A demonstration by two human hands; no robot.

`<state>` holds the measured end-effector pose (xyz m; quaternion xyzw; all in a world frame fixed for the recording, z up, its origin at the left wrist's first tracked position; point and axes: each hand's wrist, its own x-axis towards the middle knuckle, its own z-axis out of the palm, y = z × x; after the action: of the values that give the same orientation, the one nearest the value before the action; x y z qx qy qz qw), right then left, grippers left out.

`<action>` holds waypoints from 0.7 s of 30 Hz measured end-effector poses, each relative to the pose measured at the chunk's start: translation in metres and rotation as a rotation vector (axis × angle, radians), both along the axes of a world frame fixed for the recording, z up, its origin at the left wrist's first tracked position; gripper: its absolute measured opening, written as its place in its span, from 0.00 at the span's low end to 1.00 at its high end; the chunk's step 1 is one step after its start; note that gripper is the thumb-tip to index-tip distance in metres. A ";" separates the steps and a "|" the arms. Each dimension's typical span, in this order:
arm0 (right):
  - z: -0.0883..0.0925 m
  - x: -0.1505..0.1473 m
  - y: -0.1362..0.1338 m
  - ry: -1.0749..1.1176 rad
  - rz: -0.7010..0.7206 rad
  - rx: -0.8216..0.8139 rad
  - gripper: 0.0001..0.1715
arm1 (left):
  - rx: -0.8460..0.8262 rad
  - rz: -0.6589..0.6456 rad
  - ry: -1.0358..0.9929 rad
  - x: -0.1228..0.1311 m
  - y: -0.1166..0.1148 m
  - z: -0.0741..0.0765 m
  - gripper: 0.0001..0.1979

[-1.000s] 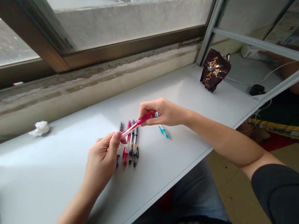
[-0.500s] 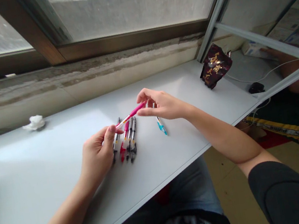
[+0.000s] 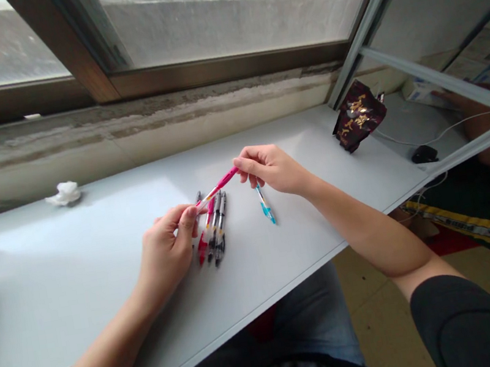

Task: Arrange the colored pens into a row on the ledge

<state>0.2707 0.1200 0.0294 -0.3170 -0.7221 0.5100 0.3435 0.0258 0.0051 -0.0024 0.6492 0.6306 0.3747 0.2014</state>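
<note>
A pink pen (image 3: pixel 227 178) is stretched between my two hands above the desk. My left hand (image 3: pixel 171 240) pinches its clear lower end, and that end is partly hidden by the fingers. At the pink grip end, my right hand (image 3: pixel 270 168) closes thumb and fingers on the tip. Below the held pen, several pens lie side by side: a red one (image 3: pixel 202 248) and black ones (image 3: pixel 220 237) among them. A light-blue pen (image 3: pixel 267 210) lies apart, just under my right hand.
On the grey desk (image 3: pixel 112 254), crumpled white tissue (image 3: pixel 65 194) lies at the back left. A dark wrapper bag (image 3: pixel 359 116) stands at the back right by a metal frame (image 3: pixel 436 71). Beyond the frame are a black mouse (image 3: pixel 424 154), a cable and another person's arm (image 3: pixel 483 133).
My right hand has closed its thumb and fingers on the pink pen's grip end; before, the fingers were looser around it. The view has shifted slightly.
</note>
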 end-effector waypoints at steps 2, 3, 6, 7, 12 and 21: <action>0.000 0.000 0.000 0.052 -0.012 0.007 0.22 | 0.009 -0.014 0.041 0.000 0.000 -0.002 0.21; 0.001 0.000 0.000 0.086 -0.015 0.006 0.19 | 0.016 -0.025 0.052 0.001 0.001 -0.002 0.21; 0.003 0.001 0.002 0.203 -0.031 -0.011 0.12 | 0.056 -0.058 0.059 0.002 0.001 -0.002 0.19; 0.004 0.001 0.003 0.235 -0.037 -0.019 0.11 | 0.076 -0.068 0.054 0.002 0.001 -0.002 0.19; 0.005 0.002 0.007 0.288 -0.098 -0.022 0.09 | 0.151 -0.124 0.030 0.002 0.001 0.000 0.15; -0.001 0.002 0.011 0.239 -0.153 0.011 0.06 | 0.112 -0.139 0.077 0.001 0.001 -0.002 0.15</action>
<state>0.2732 0.1306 0.0285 -0.3062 -0.6524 0.5127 0.4667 0.0270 0.0059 -0.0048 0.7156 0.5694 0.3689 0.1660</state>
